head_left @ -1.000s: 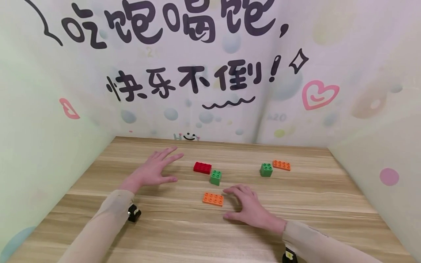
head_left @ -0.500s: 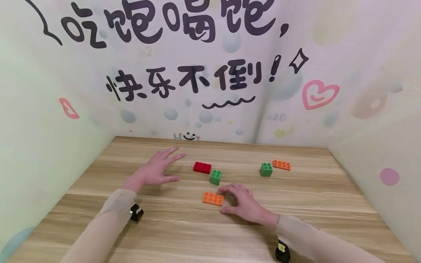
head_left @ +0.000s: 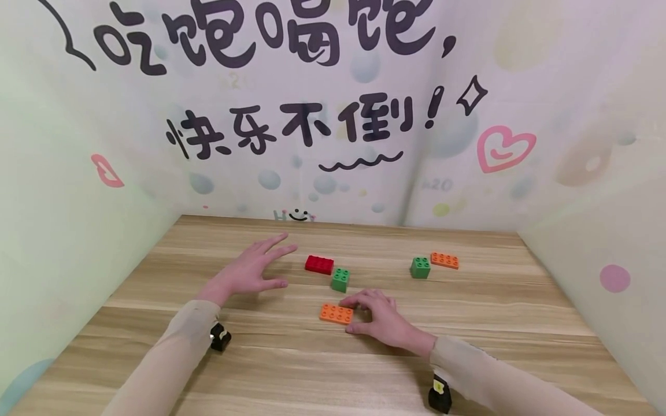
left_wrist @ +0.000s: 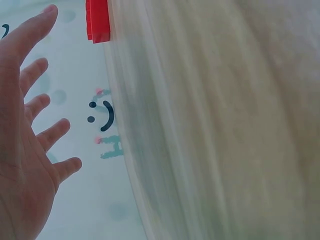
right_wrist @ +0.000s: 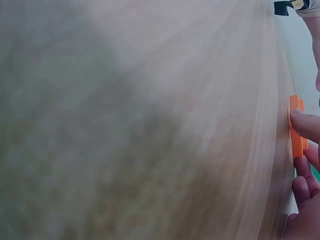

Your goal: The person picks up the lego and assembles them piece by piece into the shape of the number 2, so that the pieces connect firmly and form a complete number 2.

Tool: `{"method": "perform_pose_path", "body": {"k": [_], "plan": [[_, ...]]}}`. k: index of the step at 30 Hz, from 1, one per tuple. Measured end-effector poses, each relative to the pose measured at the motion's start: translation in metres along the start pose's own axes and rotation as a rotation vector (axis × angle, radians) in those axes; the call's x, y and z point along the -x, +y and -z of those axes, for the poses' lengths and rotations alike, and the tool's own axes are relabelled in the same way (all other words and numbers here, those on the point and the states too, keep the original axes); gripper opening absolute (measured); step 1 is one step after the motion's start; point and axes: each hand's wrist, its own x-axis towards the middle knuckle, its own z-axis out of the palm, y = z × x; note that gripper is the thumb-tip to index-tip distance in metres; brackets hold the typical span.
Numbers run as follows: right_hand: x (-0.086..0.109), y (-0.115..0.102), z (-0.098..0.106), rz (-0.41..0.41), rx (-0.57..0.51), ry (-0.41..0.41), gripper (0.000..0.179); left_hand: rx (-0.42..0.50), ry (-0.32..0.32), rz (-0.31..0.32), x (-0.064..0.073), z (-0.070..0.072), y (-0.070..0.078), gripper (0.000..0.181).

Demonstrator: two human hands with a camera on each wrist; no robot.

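An orange toy building brick (head_left: 336, 313), flat with studs on top, lies on the wooden table. My right hand (head_left: 382, 320) pinches its right end, thumb on the near side and index finger on the far side. The right wrist view shows the thumb over the orange brick (right_wrist: 296, 127), the other fingers curled below. To the left, my left hand (head_left: 255, 268) is held over the table, fingers spread and straight, holding nothing. Nearest to it is a red brick (head_left: 319, 264), partly visible as the red brick (left_wrist: 98, 20) at the top of the left wrist view. A green brick (head_left: 340, 279) stands beside the red one.
Farther right are a second green brick (head_left: 420, 267) and another orange brick (head_left: 444, 260), close together. A printed cloth wall (head_left: 250, 190) borders the table's back edge, with pale side walls left and right.
My right hand has moved left, and its thumb and index finger have come around the orange brick's right end. The left hand has drifted slightly right. The bricks stay in place.
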Motion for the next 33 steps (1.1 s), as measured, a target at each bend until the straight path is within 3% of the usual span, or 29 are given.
{"method": "perform_pose_path", "body": {"k": [23, 33], "plan": [[0.004, 0.007, 0.004, -0.006, -0.027, -0.031, 0.039, 0.015, -0.02, -0.009, -0.006, -0.003, 0.007, 0.078], [0.009, 0.012, 0.013, 0.012, -0.05, -0.061, 0.039, 0.04, -0.049, 0.021, -0.007, -0.005, 0.007, 0.079]]}}
